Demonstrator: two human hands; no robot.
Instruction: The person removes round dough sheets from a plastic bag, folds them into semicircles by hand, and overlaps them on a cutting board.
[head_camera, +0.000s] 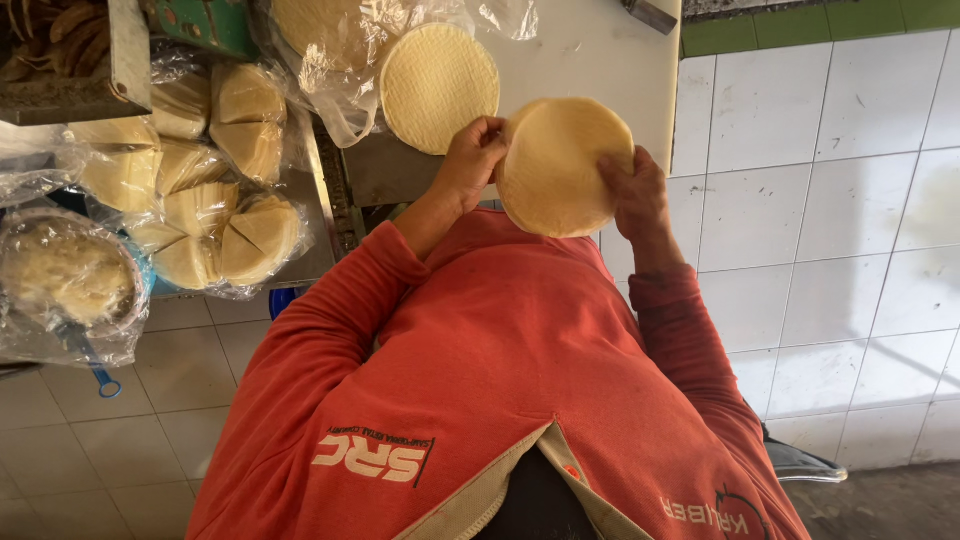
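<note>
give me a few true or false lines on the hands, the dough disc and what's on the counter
1. Both hands hold one pale dough disc. True.
2. The left hand is in a glove. False: it is bare, as is the right hand.
3. A second round disc lies flat on the white counter. True.
4. The folded pieces at the left lie uncovered. False: they sit under clear plastic.

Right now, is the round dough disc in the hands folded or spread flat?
Spread flat: the dough disc shows a full round outline, left hand and right hand at opposite edges.
</note>
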